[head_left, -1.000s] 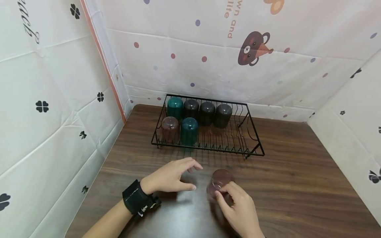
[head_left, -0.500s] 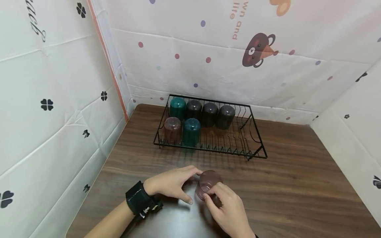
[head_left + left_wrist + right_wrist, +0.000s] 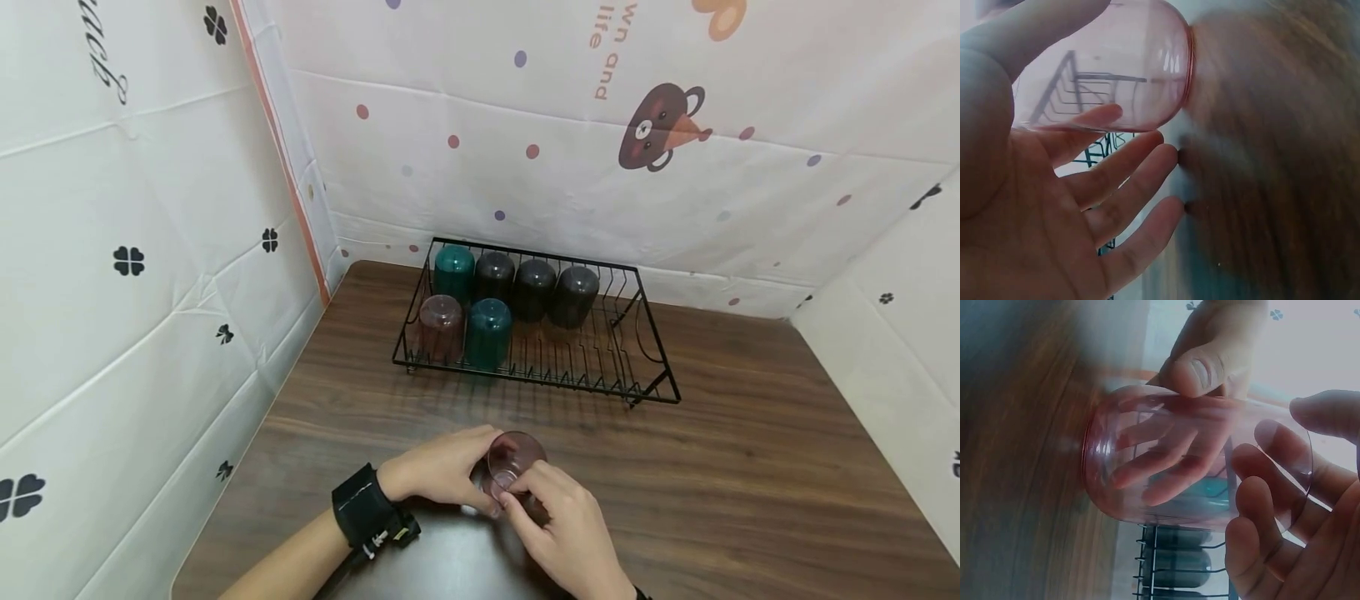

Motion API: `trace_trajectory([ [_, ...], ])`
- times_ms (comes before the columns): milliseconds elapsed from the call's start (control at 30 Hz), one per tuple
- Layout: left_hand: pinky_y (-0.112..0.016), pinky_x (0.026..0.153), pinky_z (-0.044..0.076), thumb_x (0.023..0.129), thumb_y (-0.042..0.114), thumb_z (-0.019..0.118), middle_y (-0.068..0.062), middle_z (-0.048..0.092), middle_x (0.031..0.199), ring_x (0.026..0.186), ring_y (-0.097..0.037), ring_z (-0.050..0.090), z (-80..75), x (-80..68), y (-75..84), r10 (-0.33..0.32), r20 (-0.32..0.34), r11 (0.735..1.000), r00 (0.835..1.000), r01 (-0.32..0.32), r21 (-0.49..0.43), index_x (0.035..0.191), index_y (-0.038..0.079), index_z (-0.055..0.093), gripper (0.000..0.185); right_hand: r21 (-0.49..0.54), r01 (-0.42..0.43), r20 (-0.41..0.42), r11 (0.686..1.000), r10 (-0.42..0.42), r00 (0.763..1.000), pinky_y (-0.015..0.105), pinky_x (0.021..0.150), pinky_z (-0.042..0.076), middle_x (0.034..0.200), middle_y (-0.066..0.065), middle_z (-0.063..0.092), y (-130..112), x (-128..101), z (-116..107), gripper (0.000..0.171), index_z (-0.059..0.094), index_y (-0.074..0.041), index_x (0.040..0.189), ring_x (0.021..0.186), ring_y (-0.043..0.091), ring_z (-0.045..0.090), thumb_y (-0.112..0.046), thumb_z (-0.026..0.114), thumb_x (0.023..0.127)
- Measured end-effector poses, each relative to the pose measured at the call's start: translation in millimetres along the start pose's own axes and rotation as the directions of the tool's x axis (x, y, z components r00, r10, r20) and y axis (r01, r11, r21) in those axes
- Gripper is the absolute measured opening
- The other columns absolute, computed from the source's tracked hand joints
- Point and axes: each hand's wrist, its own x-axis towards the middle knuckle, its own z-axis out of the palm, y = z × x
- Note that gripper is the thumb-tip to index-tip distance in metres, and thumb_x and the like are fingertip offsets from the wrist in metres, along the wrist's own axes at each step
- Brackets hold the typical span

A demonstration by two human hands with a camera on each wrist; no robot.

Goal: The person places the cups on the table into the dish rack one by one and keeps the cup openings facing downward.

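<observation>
A clear pink glass (image 3: 517, 446) stands mouth up on the wooden table, below the rack in the head view. My left hand (image 3: 442, 471) holds its left side, with the thumb in front and the fingers reaching behind. From the right, my right hand (image 3: 566, 521) pinches the rim, thumb outside. In the left wrist view the lower fingers of the left hand (image 3: 1110, 206) spread off the glass (image 3: 1169, 62). Through the glass wall (image 3: 1102, 450) in the right wrist view, the left fingers show behind it, and the right hand (image 3: 1316, 531) is at its mouth.
A black wire rack (image 3: 577, 385) stands at the back of the wooden table (image 3: 720, 467). Upside-down glasses fill its left part: teal ones (image 3: 489, 333), dark ones (image 3: 576, 296) and a pink one (image 3: 441, 325). Patterned cloth walls (image 3: 480, 150) enclose the back and sides.
My right hand has brought the pink glass leftward to the left hand. The left hand, apart from it earlier, has closed in around its side.
</observation>
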Motion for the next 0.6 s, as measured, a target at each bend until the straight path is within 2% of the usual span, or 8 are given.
trace_trajectory([
  [67, -0.023, 0.097, 0.050, 0.079, 0.045, 0.085, 0.010, 0.060, 0.129, 0.116, -0.005, 0.058, 0.3, 0.8, -0.2, 0.010, -0.004, 1.000, 1.000, -0.010, -0.007, 0.137, 0.028, 0.054, 0.068, 0.026, 0.007, 0.007, 1.000, -0.008, 1.000, 0.016, 0.059, 0.045, 0.092, -0.024, 0.058, 1, 0, -1, 0.015, 0.065, -0.034, 0.092, 0.068, 0.003, 0.053, -0.024, 0.075, 0.094],
  [167, -0.023, 0.097, 0.050, 0.080, 0.046, 0.085, 0.012, 0.062, 0.128, 0.115, -0.004, 0.059, 1.2, 2.2, -1.3, 0.023, -0.012, 1.000, 1.000, -0.023, -0.008, 0.138, 0.028, 0.054, 0.068, 0.067, 0.049, -0.030, 0.997, -0.047, 0.998, 0.017, 0.062, 0.049, 0.103, -0.019, 0.062, 4, 1, -5, 0.019, 0.066, -0.030, 0.101, 0.075, 0.003, 0.059, -0.020, 0.078, 0.091],
  [267, -0.023, 0.095, 0.051, 0.079, 0.047, 0.085, 0.013, 0.064, 0.127, 0.113, -0.002, 0.060, 1.6, 3.1, -1.9, 0.014, -0.013, 1.000, 1.000, -0.014, -0.012, 0.138, 0.028, 0.054, 0.069, 0.066, 0.060, -0.082, 0.996, -0.055, 0.995, 0.017, 0.065, 0.051, 0.117, -0.010, 0.062, 10, 4, -12, 0.036, 0.066, -0.024, 0.114, 0.080, 0.005, 0.060, -0.019, 0.085, 0.084],
  [333, -0.022, 0.093, 0.052, 0.079, 0.047, 0.085, 0.013, 0.065, 0.126, 0.111, -0.001, 0.061, 1.5, 2.9, -2.3, -0.001, -0.013, 1.000, 1.000, 0.000, -0.013, 0.138, 0.028, 0.054, 0.070, 0.041, 0.031, -0.093, 0.999, -0.027, 0.995, 0.019, 0.066, 0.051, 0.126, -0.006, 0.060, 13, 5, -16, 0.049, 0.063, -0.022, 0.123, 0.082, 0.005, 0.059, -0.023, 0.088, 0.080],
  [467, -0.021, 0.087, 0.052, 0.078, 0.050, 0.086, 0.015, 0.065, 0.120, 0.104, 0.002, 0.061, 1.4, 2.2, -2.8, -0.032, -0.013, 0.999, 0.999, 0.032, -0.008, 0.135, 0.028, 0.054, 0.069, -0.023, -0.027, -0.055, 0.999, 0.026, 0.998, 0.027, 0.067, 0.053, 0.136, -0.003, 0.055, 18, 8, -19, 0.069, 0.056, -0.018, 0.137, 0.089, 0.006, 0.057, -0.036, 0.088, 0.079],
  [600, -0.019, 0.082, 0.052, 0.077, 0.050, 0.086, 0.015, 0.065, 0.116, 0.097, 0.003, 0.060, 1.1, 1.8, -2.8, -0.031, -0.015, 0.999, 0.999, 0.031, -0.010, 0.132, 0.029, 0.054, 0.066, -0.047, -0.037, -0.008, 0.998, 0.036, 0.999, 0.028, 0.067, 0.052, 0.132, -0.004, 0.057, 19, 10, -17, 0.077, 0.052, -0.020, 0.143, 0.094, 0.007, 0.057, -0.045, 0.087, 0.079],
])
